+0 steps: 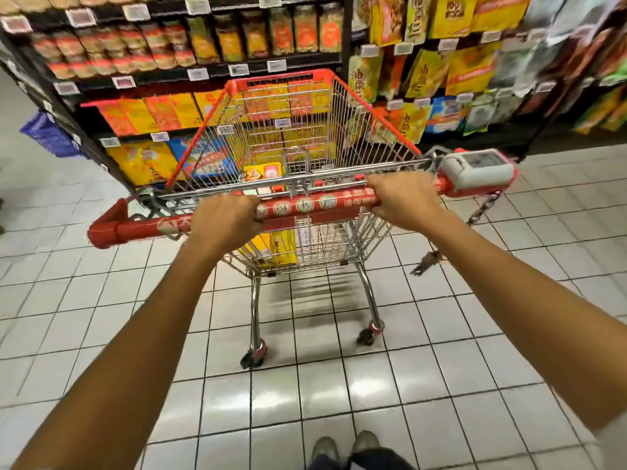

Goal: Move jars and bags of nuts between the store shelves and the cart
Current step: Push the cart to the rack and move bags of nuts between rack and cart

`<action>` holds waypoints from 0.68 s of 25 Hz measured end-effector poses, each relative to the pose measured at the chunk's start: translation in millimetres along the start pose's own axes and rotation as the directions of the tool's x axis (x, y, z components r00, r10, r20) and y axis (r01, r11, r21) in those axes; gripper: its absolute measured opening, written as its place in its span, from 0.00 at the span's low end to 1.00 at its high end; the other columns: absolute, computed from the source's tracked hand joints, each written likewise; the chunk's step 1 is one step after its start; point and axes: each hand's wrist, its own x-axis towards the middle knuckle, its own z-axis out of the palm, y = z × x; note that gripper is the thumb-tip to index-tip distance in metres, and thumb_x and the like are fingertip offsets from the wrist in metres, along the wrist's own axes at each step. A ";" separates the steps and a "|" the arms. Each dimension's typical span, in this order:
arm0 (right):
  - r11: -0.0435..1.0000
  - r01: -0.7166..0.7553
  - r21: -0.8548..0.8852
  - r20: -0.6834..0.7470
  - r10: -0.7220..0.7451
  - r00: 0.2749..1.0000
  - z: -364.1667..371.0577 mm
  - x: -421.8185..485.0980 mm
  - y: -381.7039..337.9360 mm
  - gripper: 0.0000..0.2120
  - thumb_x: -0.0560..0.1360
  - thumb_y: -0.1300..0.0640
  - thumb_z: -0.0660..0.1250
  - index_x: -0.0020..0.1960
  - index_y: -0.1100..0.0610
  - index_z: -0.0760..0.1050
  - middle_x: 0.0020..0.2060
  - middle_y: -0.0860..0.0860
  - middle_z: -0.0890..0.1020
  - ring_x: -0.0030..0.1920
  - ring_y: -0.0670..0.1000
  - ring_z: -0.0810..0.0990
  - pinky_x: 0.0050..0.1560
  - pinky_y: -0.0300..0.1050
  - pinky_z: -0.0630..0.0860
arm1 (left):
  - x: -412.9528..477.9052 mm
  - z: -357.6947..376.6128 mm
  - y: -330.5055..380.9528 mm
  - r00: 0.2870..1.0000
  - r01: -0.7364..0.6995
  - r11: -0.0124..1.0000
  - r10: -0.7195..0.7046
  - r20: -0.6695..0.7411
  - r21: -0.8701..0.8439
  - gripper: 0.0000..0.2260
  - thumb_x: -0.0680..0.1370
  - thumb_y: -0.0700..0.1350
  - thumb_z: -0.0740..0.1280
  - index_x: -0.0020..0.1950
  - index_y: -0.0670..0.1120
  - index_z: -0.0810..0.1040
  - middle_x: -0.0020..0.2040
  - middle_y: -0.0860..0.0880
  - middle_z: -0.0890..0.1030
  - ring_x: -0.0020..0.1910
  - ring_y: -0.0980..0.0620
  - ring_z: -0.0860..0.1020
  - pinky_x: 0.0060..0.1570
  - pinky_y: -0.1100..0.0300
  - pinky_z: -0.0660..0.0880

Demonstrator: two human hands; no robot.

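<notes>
both hands gripped the red handle (305,206) of the cart (373,130): the left hand (222,223) and right hand (405,200) each had fingers clenched round the bar. yellow bags of nuts (271,245) lay in the cart's basket. jars (305,28) stood on the shelves (101,86) ahead, bags (468,66) hanging to the right, over the tiled floor (339,385).

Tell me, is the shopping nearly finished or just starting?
Partly done, it seems. Already in: a few yellow and orange packets lie at the bottom of the red-rimmed wire shopping cart. In hand: the left hand and right hand both grip the red cart handle, so nothing is being picked. Left: the dark store shelves ahead hold many clear jars and yellow hanging bags.
</notes>
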 end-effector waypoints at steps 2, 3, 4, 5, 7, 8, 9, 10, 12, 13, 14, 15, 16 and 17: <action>0.986 0.036 0.161 0.051 -0.045 0.998 -10.1 -7.2 6.2 0.17 0.74 0.43 0.65 0.56 0.54 0.72 0.51 0.53 0.81 0.53 0.56 0.78 0.48 0.47 0.70 | -1.4 -13.5 8.3 0.996 0.007 0.992 0.005 0.093 -0.125 0.16 0.74 0.51 0.69 0.55 0.42 0.75 0.53 0.38 0.79 0.53 0.37 0.77 0.47 0.50 0.71; 0.952 0.039 0.304 0.048 -0.056 0.997 -15.8 -16.7 12.9 0.20 0.74 0.43 0.65 0.60 0.55 0.72 0.57 0.53 0.79 0.59 0.55 0.75 0.57 0.49 0.68 | -3.2 -21.6 18.7 0.995 0.000 0.972 0.023 0.097 -0.237 0.18 0.74 0.49 0.70 0.58 0.41 0.74 0.56 0.38 0.77 0.57 0.39 0.74 0.53 0.50 0.71; 0.892 0.034 0.451 -0.003 -0.036 0.999 -21.2 -30.6 24.2 0.21 0.75 0.43 0.65 0.62 0.55 0.73 0.61 0.53 0.77 0.64 0.53 0.72 0.63 0.50 0.65 | -3.6 -28.8 35.1 0.998 -0.040 0.928 0.054 0.029 -0.370 0.18 0.74 0.48 0.71 0.59 0.41 0.73 0.57 0.40 0.76 0.58 0.41 0.73 0.56 0.52 0.69; 0.808 0.026 0.588 -0.101 0.041 0.994 -25.3 -48.8 39.5 0.20 0.75 0.45 0.65 0.62 0.55 0.73 0.61 0.52 0.76 0.65 0.51 0.71 0.65 0.49 0.65 | -5.2 -39.1 59.7 0.993 -0.116 0.847 0.080 -0.091 -0.519 0.16 0.74 0.47 0.71 0.59 0.43 0.74 0.55 0.44 0.77 0.55 0.46 0.74 0.55 0.57 0.69; 0.553 0.008 0.833 -0.205 0.295 0.933 -26.0 -98.8 76.6 0.12 0.76 0.50 0.63 0.57 0.52 0.77 0.52 0.48 0.80 0.55 0.43 0.77 0.57 0.39 0.72 | -8.5 -58.5 119.9 0.966 -0.250 0.529 0.084 -0.243 -0.811 0.08 0.74 0.48 0.68 0.52 0.51 0.76 0.46 0.54 0.79 0.45 0.56 0.78 0.46 0.65 0.73; 0.406 -0.017 0.914 -0.163 0.405 0.899 -23.1 -126.8 94.7 0.09 0.76 0.52 0.62 0.54 0.50 0.77 0.47 0.45 0.81 0.48 0.40 0.79 0.52 0.35 0.74 | -10.3 -63.0 152.1 0.964 -0.265 0.378 0.124 -0.235 -0.887 0.04 0.75 0.46 0.67 0.49 0.54 0.76 0.42 0.56 0.80 0.41 0.60 0.79 0.43 0.67 0.74; 0.294 -0.053 0.954 -0.103 0.491 0.865 -17.0 -157.2 117.2 0.07 0.77 0.53 0.61 0.50 0.49 0.77 0.43 0.44 0.82 0.44 0.39 0.81 0.50 0.34 0.76 | -9.7 -60.4 189.1 0.963 -0.243 0.265 0.185 -0.198 -0.933 0.04 0.75 0.44 0.66 0.47 0.53 0.76 0.38 0.56 0.81 0.38 0.62 0.79 0.40 0.69 0.75; 0.233 -0.104 0.967 -0.042 0.546 0.837 -7.5 -185.2 141.0 0.07 0.77 0.54 0.61 0.48 0.49 0.77 0.41 0.45 0.82 0.42 0.40 0.81 0.49 0.35 0.77 | -8.5 -52.3 228.0 0.959 -0.197 0.193 0.243 -0.148 -0.961 0.05 0.76 0.41 0.65 0.46 0.51 0.76 0.37 0.55 0.80 0.36 0.63 0.79 0.40 0.69 0.75; 0.178 -0.272 0.946 0.123 0.580 0.806 24.8 -242.3 193.4 0.07 0.79 0.55 0.61 0.46 0.50 0.77 0.39 0.47 0.83 0.40 0.42 0.82 0.49 0.38 0.78 | -7.7 -26.1 313.7 0.932 -0.046 0.119 0.363 0.000 -0.992 0.07 0.78 0.37 0.64 0.44 0.48 0.77 0.36 0.53 0.80 0.36 0.60 0.80 0.42 0.66 0.77; 0.147 -0.359 0.922 0.212 0.584 0.783 45.7 -268.9 215.8 0.08 0.79 0.55 0.61 0.45 0.50 0.78 0.38 0.47 0.83 0.40 0.42 0.83 0.50 0.40 0.78 | -9.9 -9.3 351.0 0.913 0.029 0.141 0.398 0.084 -0.990 0.08 0.78 0.37 0.64 0.43 0.49 0.77 0.36 0.53 0.80 0.36 0.58 0.80 0.43 0.64 0.78; 0.109 -0.434 0.894 0.288 0.601 0.745 65.8 -291.5 235.2 0.09 0.79 0.55 0.61 0.45 0.50 0.78 0.37 0.47 0.84 0.41 0.43 0.83 0.52 0.42 0.78 | -10.8 7.9 382.9 0.903 0.094 0.177 0.399 0.159 -0.980 0.09 0.78 0.37 0.64 0.42 0.50 0.77 0.35 0.53 0.80 0.36 0.56 0.80 0.43 0.62 0.78; 0.067 -0.497 0.865 0.357 0.614 0.704 82.2 -311.3 259.0 0.09 0.79 0.55 0.61 0.45 0.49 0.78 0.37 0.48 0.85 0.42 0.44 0.83 0.52 0.43 0.78 | -8.6 25.3 415.3 0.901 0.168 0.185 0.369 0.227 -0.968 0.10 0.78 0.38 0.64 0.41 0.50 0.77 0.34 0.53 0.81 0.35 0.56 0.80 0.41 0.62 0.79; 0.013 -0.550 0.835 0.423 0.624 0.657 96.7 -329.3 280.2 0.09 0.79 0.56 0.61 0.45 0.50 0.79 0.37 0.48 0.85 0.43 0.45 0.84 0.53 0.43 0.78 | -6.9 40.1 441.8 0.894 0.277 0.170 0.316 0.318 -0.946 0.10 0.79 0.37 0.63 0.41 0.49 0.78 0.33 0.52 0.81 0.33 0.57 0.80 0.37 0.64 0.78; -0.034 -0.587 0.809 0.472 0.633 0.614 108.4 -343.6 298.1 0.09 0.79 0.57 0.61 0.45 0.51 0.78 0.38 0.49 0.85 0.43 0.47 0.83 0.52 0.43 0.77 | -6.5 51.6 464.2 0.864 0.414 0.127 0.259 0.433 -0.902 0.11 0.79 0.36 0.62 0.40 0.48 0.78 0.31 0.52 0.81 0.31 0.58 0.79 0.32 0.67 0.75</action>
